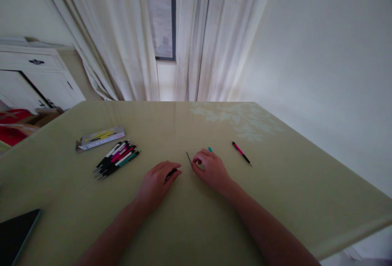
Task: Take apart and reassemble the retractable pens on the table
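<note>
My left hand [157, 180] rests low over the table, fingers curled around a small black pen part [170, 174] whose full shape is hidden. Just to its right, my right hand [212, 170] pinches a thin dark pen refill [189, 158] between thumb and forefinger, its free end pointing away from me. A teal pen part [210, 149] peeks out behind the right hand, mostly covered; whether the hand touches it I cannot tell. Farther right lies a whole pink and black pen [241, 153], apart from both hands.
On the left, several pens [118, 160] in white, pink, teal and black lie in a pile. Behind them is a grey and yellow pen box [101, 138]. A dark tablet-like device [18, 233] sits at the near left of the green-covered table [183, 225]. A wall [337, 74] borders the right.
</note>
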Demonstrator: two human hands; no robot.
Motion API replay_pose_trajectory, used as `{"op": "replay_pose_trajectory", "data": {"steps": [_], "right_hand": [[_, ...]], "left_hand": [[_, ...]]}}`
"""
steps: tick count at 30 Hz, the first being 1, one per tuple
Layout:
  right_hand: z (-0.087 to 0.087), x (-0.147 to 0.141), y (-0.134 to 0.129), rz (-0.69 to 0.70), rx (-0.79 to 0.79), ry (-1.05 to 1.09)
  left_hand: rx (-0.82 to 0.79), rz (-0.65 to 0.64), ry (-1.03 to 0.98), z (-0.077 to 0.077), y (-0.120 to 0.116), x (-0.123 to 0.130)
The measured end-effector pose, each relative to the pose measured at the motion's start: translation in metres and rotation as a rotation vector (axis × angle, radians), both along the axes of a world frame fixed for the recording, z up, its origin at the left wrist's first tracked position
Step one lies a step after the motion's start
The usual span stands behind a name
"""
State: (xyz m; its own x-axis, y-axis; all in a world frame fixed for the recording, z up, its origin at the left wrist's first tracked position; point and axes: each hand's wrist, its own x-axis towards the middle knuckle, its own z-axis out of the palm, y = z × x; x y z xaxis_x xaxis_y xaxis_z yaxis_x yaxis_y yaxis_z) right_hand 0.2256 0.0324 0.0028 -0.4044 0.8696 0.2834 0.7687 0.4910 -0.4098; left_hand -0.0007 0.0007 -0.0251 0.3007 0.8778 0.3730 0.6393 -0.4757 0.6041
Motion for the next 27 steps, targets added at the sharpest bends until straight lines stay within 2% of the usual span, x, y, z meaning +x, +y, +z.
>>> {"op": "replay_pose_trajectory", "data": {"steps": [2, 5, 14, 27], "right_hand": [[-0.002, 0.004, 0.005, -0.129, 0.001, -0.065], [-0.006, 0.007, 0.010, -0.220, -0.003, -0.134], [-0.009, 0.005, 0.011, -0.229, 0.000, -0.155], [-0.011, 0.005, 0.010, -0.229, 0.011, -0.148]], "left_hand": [[-0.032, 0.012, 0.008, -0.001, 0.000, 0.000], [-0.059, 0.019, 0.019, 0.000, 0.000, 0.001], [0.089, -0.031, -0.021, 0.000, 0.004, 0.004], [0.090, -0.113, -0.053, -0.003, 0.001, 0.000]]}}
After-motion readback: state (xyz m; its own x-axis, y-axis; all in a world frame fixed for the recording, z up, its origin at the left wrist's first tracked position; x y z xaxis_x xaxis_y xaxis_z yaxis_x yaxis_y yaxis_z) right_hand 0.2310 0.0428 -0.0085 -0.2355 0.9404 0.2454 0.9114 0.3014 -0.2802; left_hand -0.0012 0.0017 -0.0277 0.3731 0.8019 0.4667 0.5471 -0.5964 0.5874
